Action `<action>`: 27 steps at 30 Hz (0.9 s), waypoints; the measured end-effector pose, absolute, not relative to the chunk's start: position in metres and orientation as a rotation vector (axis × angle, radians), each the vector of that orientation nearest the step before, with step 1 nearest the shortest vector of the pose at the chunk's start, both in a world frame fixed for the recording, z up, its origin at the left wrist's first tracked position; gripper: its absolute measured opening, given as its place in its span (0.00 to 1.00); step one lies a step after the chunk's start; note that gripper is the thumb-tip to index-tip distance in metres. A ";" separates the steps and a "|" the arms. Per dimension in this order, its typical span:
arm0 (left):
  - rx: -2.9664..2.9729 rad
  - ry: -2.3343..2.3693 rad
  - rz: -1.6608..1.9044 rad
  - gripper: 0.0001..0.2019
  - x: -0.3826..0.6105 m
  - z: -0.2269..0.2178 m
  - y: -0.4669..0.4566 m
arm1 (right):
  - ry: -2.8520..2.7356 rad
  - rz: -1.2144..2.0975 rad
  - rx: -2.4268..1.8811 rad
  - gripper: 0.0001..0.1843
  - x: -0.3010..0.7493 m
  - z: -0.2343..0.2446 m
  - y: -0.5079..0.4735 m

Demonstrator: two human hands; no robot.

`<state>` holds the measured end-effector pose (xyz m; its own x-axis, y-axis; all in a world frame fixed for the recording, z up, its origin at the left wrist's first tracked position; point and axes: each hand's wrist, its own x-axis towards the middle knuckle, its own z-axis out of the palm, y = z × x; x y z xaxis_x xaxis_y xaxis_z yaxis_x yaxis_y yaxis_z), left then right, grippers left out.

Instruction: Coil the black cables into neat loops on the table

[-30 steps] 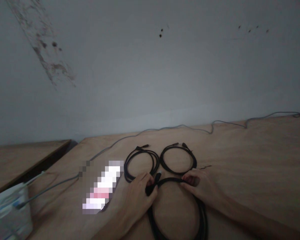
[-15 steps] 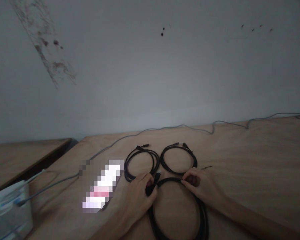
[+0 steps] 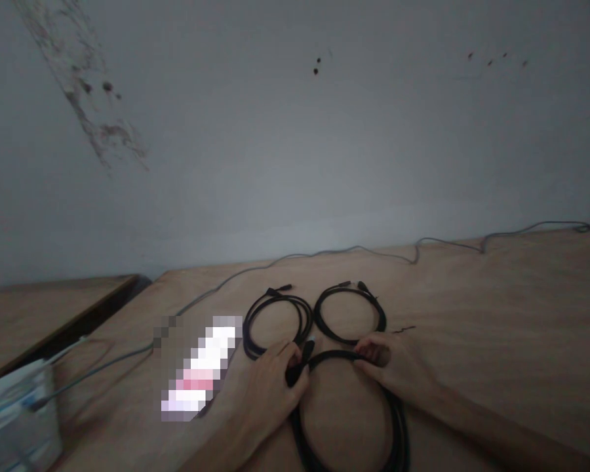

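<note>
Three coils of black cable lie on a light wooden table (image 3: 472, 308). My left hand (image 3: 270, 387) grips a black plug (image 3: 299, 362) at the end of the nearest coil (image 3: 337, 354). My right hand (image 3: 393, 364) pinches the top of that same coil, a little to the right of the plug. Beyond my hands, a left coil (image 3: 275, 298) and a right coil (image 3: 349, 288) lie side by side, each with its own plug ends on top. The left coil touches my left fingers. The nearest coil runs out of view at the bottom.
A pixelated, blurred object (image 3: 196, 367) lies left of my left hand. A thin grey cable (image 3: 324, 252) runs along the table's far edge by the wall. A white box (image 3: 17, 419) stands at lower left, beside a second wooden table (image 3: 44, 314).
My hands and the coils keep nearly the same places. Only the view shifts slightly.
</note>
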<state>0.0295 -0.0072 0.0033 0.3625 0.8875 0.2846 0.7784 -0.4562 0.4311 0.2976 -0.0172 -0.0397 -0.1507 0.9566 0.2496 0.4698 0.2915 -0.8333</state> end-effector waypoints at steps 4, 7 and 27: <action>2.400 1.492 0.716 0.02 0.030 0.004 -0.008 | -1.725 0.768 -1.264 0.06 0.299 -0.044 -0.018; 2.401 1.491 0.720 0.03 0.030 0.005 -0.008 | -1.737 0.679 -1.277 0.07 0.300 -0.043 -0.018; 2.408 1.511 0.686 0.03 0.029 0.003 -0.006 | -2.007 0.738 -1.228 0.08 0.316 -0.018 -0.014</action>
